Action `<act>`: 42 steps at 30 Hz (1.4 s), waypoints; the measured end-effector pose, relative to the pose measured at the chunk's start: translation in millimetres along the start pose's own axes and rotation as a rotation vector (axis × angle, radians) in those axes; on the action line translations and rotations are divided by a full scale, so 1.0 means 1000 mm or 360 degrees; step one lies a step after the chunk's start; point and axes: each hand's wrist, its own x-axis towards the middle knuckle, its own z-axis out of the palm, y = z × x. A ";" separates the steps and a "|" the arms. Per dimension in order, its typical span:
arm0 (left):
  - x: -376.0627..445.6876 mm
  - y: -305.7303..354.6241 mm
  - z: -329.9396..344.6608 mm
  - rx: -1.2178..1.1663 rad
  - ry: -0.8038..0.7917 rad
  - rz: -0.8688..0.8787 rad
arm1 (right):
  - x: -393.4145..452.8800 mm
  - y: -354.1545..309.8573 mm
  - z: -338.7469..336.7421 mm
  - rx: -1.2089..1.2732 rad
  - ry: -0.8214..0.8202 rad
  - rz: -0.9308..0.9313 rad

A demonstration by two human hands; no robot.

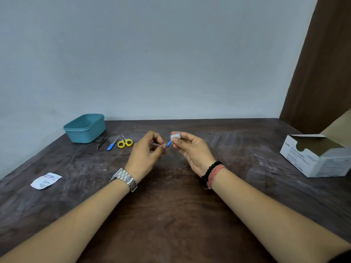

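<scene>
Both hands are raised just above the dark brown wooden table (171,209), mid-table. The right hand (191,150) pinches a small white paper wrapper (175,137) between thumb and fingertips. A thin blue plastic stick (169,143) pokes out of the wrapper's lower end, angled down-left. The left hand (146,150) has its fingers curled, with thumb and forefinger pinching the stick's free end. The stick spans the gap between the hands, clear of the table.

Containers:
- Teal rectangular plastic tub (85,132), far left near the wall, no lid. Only the inner far wall is visible, so I can't tell what's in it.
- White printed cardboard box (311,160), far right, top flap open. The inside is dark, so its contents can't be told.

Just right of the tub, lying in a row:
- dark metal tweezers (102,142)
- blue-handled flat tool (113,143)
- yellow-handled scissors (125,142)

A flat white printed sachet (46,180) lies on the near left of the table, well apart from everything else.
</scene>
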 end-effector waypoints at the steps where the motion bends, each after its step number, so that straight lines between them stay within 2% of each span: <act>1: -0.001 0.000 0.000 0.0013 0.0001 0.0017 | 0.001 -0.002 -0.001 -0.0007 0.0014 -0.0013; 7: -0.001 -0.003 0.000 0.0074 0.0008 0.0063 | -0.003 0.002 0.001 -0.0280 -0.0042 0.0047; 21: 0.000 -0.005 0.001 -0.0006 -0.0014 0.0013 | 0.004 -0.017 -0.010 -0.0096 0.0186 -0.0081; 27: 0.001 -0.006 0.001 0.0018 -0.0008 -0.0019 | -0.001 -0.006 -0.001 -0.0211 0.0093 -0.0032; 34: -0.001 -0.004 0.002 -0.0077 -0.0032 -0.0036 | 0.003 -0.014 -0.006 -0.0163 0.0156 -0.0095; 39: -0.001 -0.005 0.001 -0.0053 -0.0028 -0.0007 | -0.002 -0.003 0.003 -0.0234 0.0080 -0.0048; 42: -0.001 -0.006 0.002 -0.0052 -0.0030 -0.0008 | 0.001 -0.014 -0.001 -0.0179 0.0156 -0.0110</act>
